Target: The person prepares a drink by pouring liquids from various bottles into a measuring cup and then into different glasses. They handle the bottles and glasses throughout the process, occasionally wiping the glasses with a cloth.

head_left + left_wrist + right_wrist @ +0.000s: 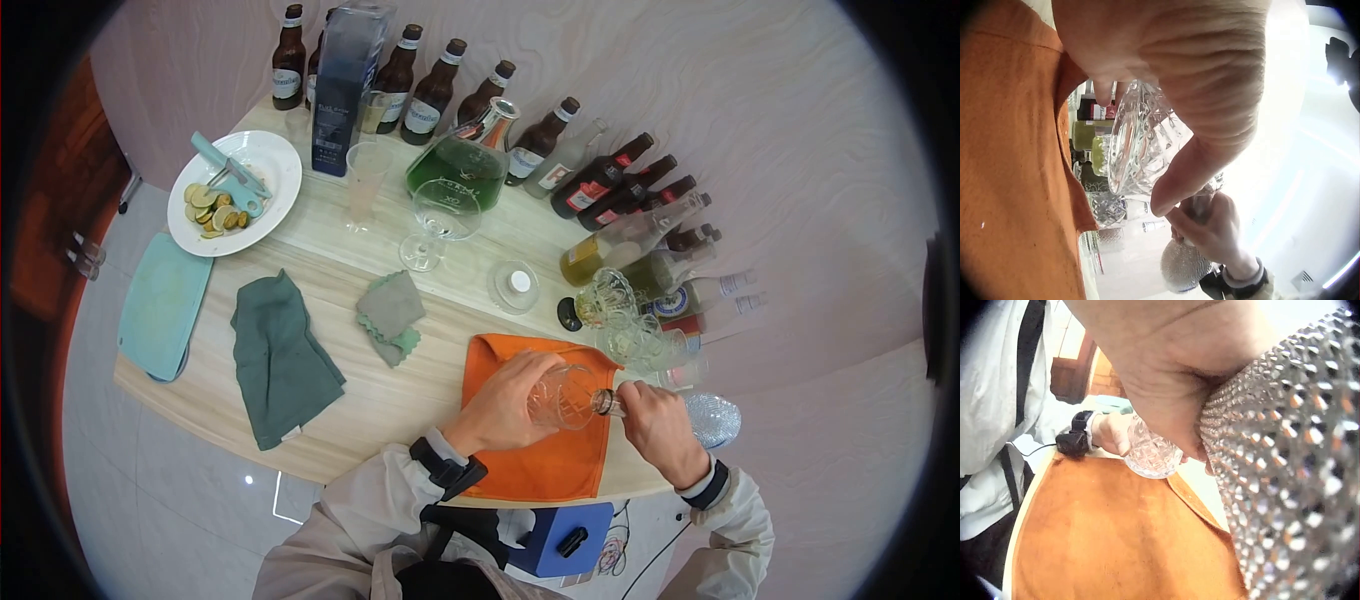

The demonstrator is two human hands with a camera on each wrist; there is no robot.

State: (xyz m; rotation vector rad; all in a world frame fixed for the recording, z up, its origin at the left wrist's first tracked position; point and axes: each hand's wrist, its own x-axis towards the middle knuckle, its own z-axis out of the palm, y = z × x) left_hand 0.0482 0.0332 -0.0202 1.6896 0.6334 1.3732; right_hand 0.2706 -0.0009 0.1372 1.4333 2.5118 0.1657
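My left hand (500, 408) grips a clear cut-glass tumbler (562, 398) above an orange cloth (545, 468). In the left wrist view the thumb and palm wrap one side of the tumbler (1138, 140). My right hand (662, 432) holds a bottle with a glittering, studded body (714, 421) by its neck. The bottle lies tilted sideways, its mouth (603, 401) right at the tumbler's rim. Close up in the right wrist view, the studded body (1291, 456) fills the right side, while the tumbler (1152, 450) appears beyond the right hand.
Several glasses (640, 340) stand close beyond the right hand. Bottles (592, 180) line the back edge, near a decanter of green liquid (455, 170) and a stemmed glass (424, 252). Leftward are a green cloth (283, 360), a grey cloth (390, 308), a plate (285, 165) and a cutting board (160, 305).
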